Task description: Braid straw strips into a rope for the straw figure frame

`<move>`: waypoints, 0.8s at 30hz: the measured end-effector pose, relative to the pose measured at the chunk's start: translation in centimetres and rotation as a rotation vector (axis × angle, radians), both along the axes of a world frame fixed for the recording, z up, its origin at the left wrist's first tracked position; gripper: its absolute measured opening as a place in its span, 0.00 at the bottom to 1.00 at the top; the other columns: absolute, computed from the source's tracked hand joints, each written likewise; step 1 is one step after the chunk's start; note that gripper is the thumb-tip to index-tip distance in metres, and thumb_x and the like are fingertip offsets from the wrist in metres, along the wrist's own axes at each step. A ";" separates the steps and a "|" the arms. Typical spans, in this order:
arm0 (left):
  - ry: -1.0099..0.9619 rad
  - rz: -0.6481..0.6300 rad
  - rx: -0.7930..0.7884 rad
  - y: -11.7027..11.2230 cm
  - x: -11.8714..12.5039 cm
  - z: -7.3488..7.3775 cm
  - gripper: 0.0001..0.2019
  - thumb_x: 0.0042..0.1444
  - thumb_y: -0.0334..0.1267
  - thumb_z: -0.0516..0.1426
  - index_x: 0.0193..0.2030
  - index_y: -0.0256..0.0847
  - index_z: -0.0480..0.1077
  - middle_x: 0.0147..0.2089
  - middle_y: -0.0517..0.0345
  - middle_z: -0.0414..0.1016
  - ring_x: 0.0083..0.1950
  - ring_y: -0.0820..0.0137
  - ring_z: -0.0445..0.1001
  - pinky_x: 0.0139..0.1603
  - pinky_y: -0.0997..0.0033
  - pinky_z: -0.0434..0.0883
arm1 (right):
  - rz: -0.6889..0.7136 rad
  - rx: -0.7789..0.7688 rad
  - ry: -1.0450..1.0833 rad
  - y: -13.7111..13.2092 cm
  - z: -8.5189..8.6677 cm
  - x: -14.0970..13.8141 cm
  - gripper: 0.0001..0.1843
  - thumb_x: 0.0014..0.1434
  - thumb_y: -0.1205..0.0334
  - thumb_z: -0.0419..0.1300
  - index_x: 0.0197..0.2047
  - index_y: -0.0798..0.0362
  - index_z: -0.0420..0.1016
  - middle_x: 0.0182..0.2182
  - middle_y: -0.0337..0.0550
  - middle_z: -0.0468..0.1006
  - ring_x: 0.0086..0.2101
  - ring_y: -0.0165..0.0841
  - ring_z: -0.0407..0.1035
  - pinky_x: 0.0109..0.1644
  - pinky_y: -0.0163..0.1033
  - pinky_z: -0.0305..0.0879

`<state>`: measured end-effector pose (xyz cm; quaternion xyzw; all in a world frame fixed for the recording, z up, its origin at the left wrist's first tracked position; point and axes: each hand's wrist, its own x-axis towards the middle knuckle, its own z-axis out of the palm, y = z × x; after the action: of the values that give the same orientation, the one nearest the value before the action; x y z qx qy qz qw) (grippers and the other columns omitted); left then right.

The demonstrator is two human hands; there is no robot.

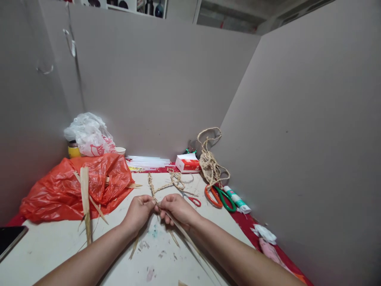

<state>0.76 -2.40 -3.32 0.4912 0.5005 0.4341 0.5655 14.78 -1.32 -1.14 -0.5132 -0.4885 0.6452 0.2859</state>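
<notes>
Pinching at one spot: left hand (139, 212) and right hand (176, 208) meet over the middle of the tabletop (53, 250), fingertips touching

Left grip is pressed together on the near end of the braid (151, 183). Right grip is pressed together on the loose strips (186, 236), right where they leave the braid

Braid lies flat and runs from the hands away toward the back wall. Its far end is near a tangle of braided cord (176, 179); can't tell if the two are joined. Loose strips trail from the right hand along the right forearm toward the near edge

Around it:
- red plastic bag (56, 192) left of the hands, a dried leaf (85, 198) lying across it and onto the tabletop
- white plastic bag (89, 138) and yellow jar (73, 150) behind the red bag
- small red scissors (192, 200) just beside the right hand
- orange and green scissors (220, 197) further right, touching a glue tube (237, 200)
- rope coil (210, 165) in the back right corner, red-white box (187, 163) just left of it
- dark phone (10, 237) at the left edge, well apart from the hands
</notes>
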 end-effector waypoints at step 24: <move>-0.231 -0.077 -0.102 1.6 -1.5 0.4 0.16 0.40 0.48 0.62 0.25 0.36 0.66 0.12 0.72 0.51 0.13 0.84 0.41 0.15 0.78 0.39 | -0.095 0.816 -0.482 0.9 1.5 -0.3 0.14 0.58 0.58 0.51 0.30 0.55 0.74 0.25 0.43 0.75 0.28 0.30 0.66 0.31 0.32 0.58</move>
<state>-0.79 -0.81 -2.91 0.4275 0.4341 0.4395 0.6600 14.49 -0.43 0.34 -0.5159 -0.7304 0.2491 0.3719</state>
